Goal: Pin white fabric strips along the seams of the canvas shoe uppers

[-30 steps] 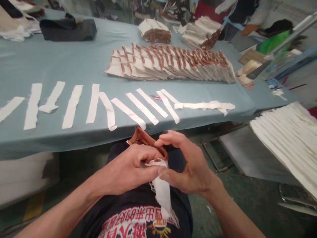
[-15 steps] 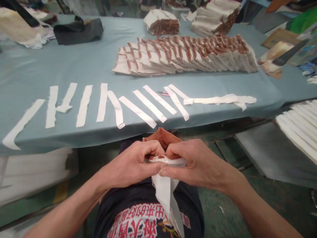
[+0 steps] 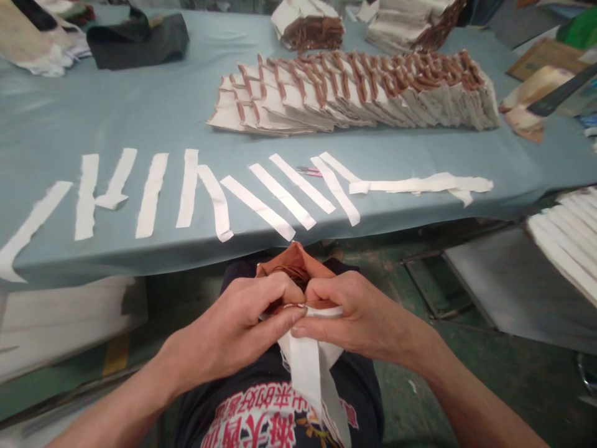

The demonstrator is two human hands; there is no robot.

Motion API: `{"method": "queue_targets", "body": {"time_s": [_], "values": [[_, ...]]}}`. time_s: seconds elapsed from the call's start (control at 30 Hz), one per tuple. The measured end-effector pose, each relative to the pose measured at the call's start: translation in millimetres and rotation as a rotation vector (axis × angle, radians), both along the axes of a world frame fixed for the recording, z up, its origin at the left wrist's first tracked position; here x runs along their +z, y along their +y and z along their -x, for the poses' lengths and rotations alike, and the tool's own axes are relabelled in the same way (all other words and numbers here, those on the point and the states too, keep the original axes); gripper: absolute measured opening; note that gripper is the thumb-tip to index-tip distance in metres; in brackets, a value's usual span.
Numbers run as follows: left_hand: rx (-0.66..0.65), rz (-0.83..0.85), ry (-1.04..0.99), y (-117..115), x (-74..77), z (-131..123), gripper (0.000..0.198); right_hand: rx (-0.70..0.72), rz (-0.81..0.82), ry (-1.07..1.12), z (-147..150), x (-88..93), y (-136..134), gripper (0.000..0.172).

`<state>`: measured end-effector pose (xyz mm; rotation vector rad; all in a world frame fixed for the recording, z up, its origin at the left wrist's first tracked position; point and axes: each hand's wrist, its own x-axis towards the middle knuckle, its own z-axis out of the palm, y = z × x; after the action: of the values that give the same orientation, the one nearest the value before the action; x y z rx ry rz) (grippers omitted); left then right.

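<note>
Both my hands are closed on one fabric piece held over my lap, just below the table's front edge. My left hand [image 3: 237,326] pinches its left side and my right hand [image 3: 361,317] pinches its right side, thumbs meeting in the middle. The fabric piece has a rust-brown part [image 3: 291,264] bunched above my fingers and a white strip [image 3: 305,373] hanging down over my dark printed shirt.
The blue-grey table [image 3: 69,118] carries several white fabric strips [image 3: 280,196] along its front, a long fanned row of white-and-brown pieces [image 3: 364,93], two more stacks behind, and a dark folded cloth [image 3: 137,40]. White folded stacks [image 3: 566,239] stand lower right.
My right hand, apart a second ago, has closed onto the fabric beside the left. The white strip hangs straighter, and the view has tilted a little lower.
</note>
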<state>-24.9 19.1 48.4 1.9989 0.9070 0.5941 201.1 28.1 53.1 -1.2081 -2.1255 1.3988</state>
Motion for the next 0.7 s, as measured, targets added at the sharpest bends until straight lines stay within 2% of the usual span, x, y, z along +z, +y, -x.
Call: {"method": "queue_targets", "body": {"time_s": [0.13,0.23,0.3,0.43,0.57,0.7], "values": [[-0.085,-0.107,-0.012,-5,-1.2,2,0.012,-0.024,0.227,0.129,0,-3.4,-3,0.042],[-0.134,-0.244,0.007,-7,-1.4,2,0.015,-0.086,0.467,0.256,2,-5.7,-7,0.052],[-0.160,-0.345,0.010,-8,-1.8,2,0.015,-0.124,0.565,0.352,3,-8.9,-11,0.060],[-0.164,-0.535,0.061,-9,-4.7,1,0.018,-0.180,0.620,0.518,5,-18.9,-20,0.070],[-0.109,-0.657,0.092,-9,-15.7,-1,0.022,-0.273,0.686,0.611,13,-33.0,-30,0.063],[-0.014,-0.715,0.025,-9,-29.7,-7,0.021,-0.408,0.732,0.642,20,-43.8,-38,0.057]]}}
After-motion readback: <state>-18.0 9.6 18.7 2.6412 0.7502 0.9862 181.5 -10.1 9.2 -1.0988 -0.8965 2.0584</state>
